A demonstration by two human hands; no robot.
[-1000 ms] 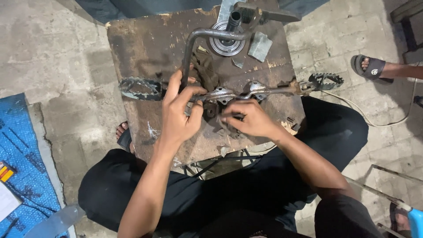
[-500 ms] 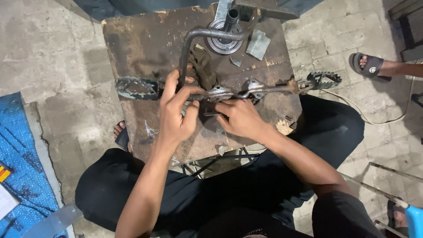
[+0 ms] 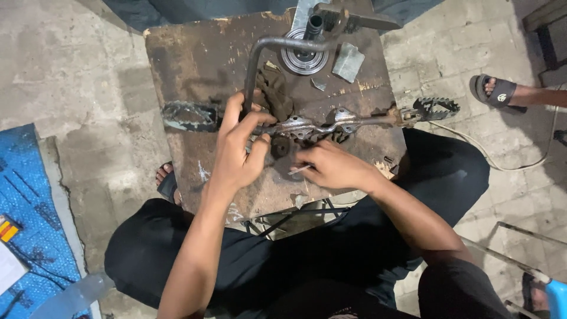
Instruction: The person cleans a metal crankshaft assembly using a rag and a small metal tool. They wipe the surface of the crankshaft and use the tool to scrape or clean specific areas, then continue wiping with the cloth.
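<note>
A: Nearest to us, what are we seeing of the right hand (image 3: pixel 332 167)?

B: We are looking at its grip pinched together on a thin pale pin (image 3: pixel 300 170), whose tip is pointing left toward a small dark part (image 3: pixel 280 146) just under the bar.

A: And the left hand (image 3: pixel 239 152)?

B: We are finding its fingers wrapped and clamped on the left half of the footpeg bar (image 3: pixel 331 123), thumb underneath.

A: How is the bar lying?

B: We are seeing its long axis running left to right across the rusty worktop (image 3: pixel 195 59), just beyond both grips, with toothed pegs at each end. The right hand is sitting nearer its middle brackets, just below them.

A: Farther off?

B: We are making out a bent grey rod (image 3: pixel 255 56) rising from the left hand toward a round bearing (image 3: pixel 303 59)
</note>
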